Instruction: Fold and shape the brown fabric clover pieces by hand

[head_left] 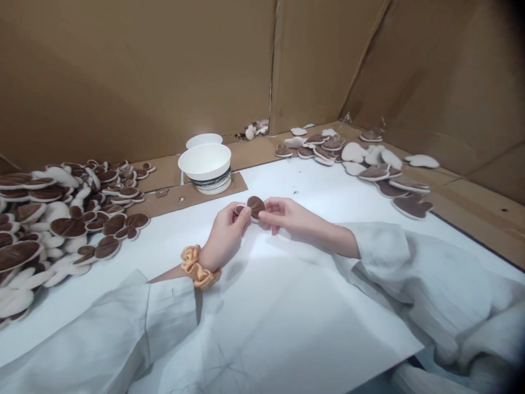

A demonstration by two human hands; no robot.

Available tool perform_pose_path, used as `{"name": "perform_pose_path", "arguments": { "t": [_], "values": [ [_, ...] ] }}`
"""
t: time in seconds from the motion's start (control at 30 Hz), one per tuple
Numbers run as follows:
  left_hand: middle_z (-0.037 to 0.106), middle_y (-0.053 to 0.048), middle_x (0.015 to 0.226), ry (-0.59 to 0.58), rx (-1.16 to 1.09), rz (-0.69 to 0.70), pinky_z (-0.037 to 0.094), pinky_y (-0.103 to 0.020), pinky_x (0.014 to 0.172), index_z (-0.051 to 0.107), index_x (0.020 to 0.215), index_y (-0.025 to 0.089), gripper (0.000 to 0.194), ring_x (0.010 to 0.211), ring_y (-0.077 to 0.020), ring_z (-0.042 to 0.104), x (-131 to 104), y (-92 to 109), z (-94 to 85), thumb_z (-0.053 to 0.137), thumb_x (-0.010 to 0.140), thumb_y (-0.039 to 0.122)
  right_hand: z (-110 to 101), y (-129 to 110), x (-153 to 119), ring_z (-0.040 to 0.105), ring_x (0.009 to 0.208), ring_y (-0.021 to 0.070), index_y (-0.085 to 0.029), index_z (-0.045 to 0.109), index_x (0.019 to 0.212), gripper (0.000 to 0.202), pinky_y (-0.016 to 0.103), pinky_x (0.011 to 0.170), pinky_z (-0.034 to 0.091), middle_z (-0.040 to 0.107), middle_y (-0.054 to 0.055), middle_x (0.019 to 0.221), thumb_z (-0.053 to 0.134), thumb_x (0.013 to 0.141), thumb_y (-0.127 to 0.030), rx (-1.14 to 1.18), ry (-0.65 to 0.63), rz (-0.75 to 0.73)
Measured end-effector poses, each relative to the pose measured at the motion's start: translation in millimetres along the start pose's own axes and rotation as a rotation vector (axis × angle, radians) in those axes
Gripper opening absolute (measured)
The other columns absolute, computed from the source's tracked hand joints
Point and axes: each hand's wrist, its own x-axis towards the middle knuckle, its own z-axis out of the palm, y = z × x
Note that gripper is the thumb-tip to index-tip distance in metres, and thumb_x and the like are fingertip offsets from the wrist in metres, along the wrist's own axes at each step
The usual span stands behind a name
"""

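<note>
Both hands meet over the white sheet (262, 295) around one small brown fabric piece (256, 207) with a pale edge and rounded lobes. My left hand (227, 230), with a yellow scrunchie (199, 267) at its wrist, pinches the piece's left part between thumb and fingers. On the other side, my right hand (289, 215) grips the right edge with thumb and forefinger. Fingers cover some of its outline. Just behind the hands stands a white paper bowl (205, 158) with dark thread wound around it.
A big heap of brown and white fabric pieces (69, 224) lies at the left. More pieces (369, 164) spread along the back right. A second white bowl (204, 140) sits behind the first. Cardboard walls (135, 71) close off the back and right.
</note>
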Motion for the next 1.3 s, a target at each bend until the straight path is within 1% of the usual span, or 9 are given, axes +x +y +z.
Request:
{"name": "perform_pose_path", "arguments": {
  "t": [0.17, 0.5, 0.63, 0.77, 0.93, 1.03, 1.1, 1.2, 1.3],
  "values": [
    [0.057, -0.001, 0.075, -0.03, 0.194, 0.059, 0.037, -0.025, 0.065, 0.053, 0.078, 0.016, 0.026, 0.07, -0.0135, 0.049, -1, 1, -1.8, 0.045, 0.085, 0.04, -10, 1, 1, 0.04, 0.043, 0.005, -0.015, 0.057, 0.083, 0.026, 0.017, 0.039, 0.03, 0.048, -0.004, 0.055, 0.051, 0.083, -0.04, -0.015, 0.054, -0.061],
    [0.053, 0.001, 0.068, -0.056, 0.243, 0.041, 0.035, -0.024, 0.059, 0.05, 0.072, 0.017, 0.027, 0.064, -0.0129, 0.046, 0, 5, -1.5, 0.048, 0.083, 0.042, -14, -13, 3, 0.039, 0.041, 0.005, -0.013, 0.059, 0.073, 0.02, 0.019, 0.04, 0.028, 0.05, -0.003, 0.051, 0.056, 0.079, -0.032, -0.229, 0.005, 0.067],
    [0.048, 0.003, 0.064, -0.079, 0.254, 0.043, 0.032, -0.023, 0.057, 0.046, 0.068, 0.017, 0.026, 0.061, -0.0116, 0.042, -1, 8, -1.5, 0.048, 0.082, 0.039, -12, -12, 1, 0.04, 0.044, 0.0049, -0.012, 0.058, 0.067, 0.02, 0.02, 0.045, 0.03, 0.054, -0.002, 0.053, 0.056, 0.078, -0.029, -0.09, 0.006, 0.033],
    [0.045, 0.004, 0.062, -0.071, 0.258, 0.052, 0.031, -0.023, 0.056, 0.044, 0.067, 0.018, 0.026, 0.059, -0.0107, 0.039, 0, 9, -1.7, 0.047, 0.084, 0.037, -7, -11, -6, 0.05, 0.052, 0.0078, -0.013, 0.057, 0.068, 0.019, 0.022, 0.052, 0.037, 0.059, 0.001, 0.06, 0.054, 0.08, -0.027, 0.116, 0.049, -0.029],
    [0.049, 0.003, 0.066, -0.048, 0.219, 0.069, 0.033, -0.023, 0.058, 0.048, 0.072, 0.017, 0.024, 0.062, -0.011, 0.042, -1, 8, -1.4, 0.046, 0.084, 0.037, -2, -8, -7, 0.053, 0.053, 0.0088, -0.012, 0.056, 0.066, 0.022, 0.023, 0.056, 0.041, 0.058, 0.001, 0.057, 0.053, 0.082, -0.027, 0.188, 0.07, -0.11],
    [0.048, 0.003, 0.065, -0.018, 0.141, 0.058, 0.034, -0.022, 0.058, 0.051, 0.073, 0.016, 0.025, 0.061, -0.0108, 0.042, -1, 5, -1.4, 0.048, 0.084, 0.039, -3, -3, -2, 0.043, 0.04, 0.0054, -0.013, 0.055, 0.067, 0.021, 0.019, 0.044, 0.034, 0.049, -0.005, 0.045, 0.055, 0.082, -0.027, 0.134, 0.116, -0.077],
    [0.048, 0.002, 0.065, 0.028, 0.052, 0.047, 0.034, -0.022, 0.057, 0.052, 0.074, 0.016, 0.027, 0.06, -0.0104, 0.042, 1, 4, -2.2, 0.047, 0.084, 0.04, -3, 0, 1, 0.044, 0.038, 0.0053, -0.013, 0.054, 0.068, 0.019, 0.019, 0.041, 0.032, 0.051, -0.004, 0.046, 0.054, 0.083, -0.025, 0.114, 0.137, -0.022],
    [0.052, 0.0, 0.07, 0.084, -0.055, 0.016, 0.036, -0.023, 0.059, 0.055, 0.081, 0.015, 0.028, 0.061, -0.0105, 0.044, 3, 4, -4.1, 0.046, 0.084, 0.041, -3, 2, 4, 0.057, 0.047, 0.0082, -0.013, 0.053, 0.072, 0.016, 0.019, 0.047, 0.041, 0.062, 0.003, 0.059, 0.051, 0.085, -0.022, 0.171, 0.157, 0.043],
    [0.057, -0.002, 0.08, 0.062, -0.05, 0.0, 0.039, -0.023, 0.065, 0.057, 0.09, 0.014, 0.027, 0.068, -0.0122, 0.049, 5, 6, -5.6, 0.052, 0.081, 0.039, -2, 4, 4, 0.064, 0.058, 0.0106, -0.013, 0.053, 0.075, 0.013, 0.022, 0.06, 0.05, 0.066, 0.006, 0.065, 0.052, 0.085, -0.02, 0.278, 0.129, 0.058]
  ]
}}
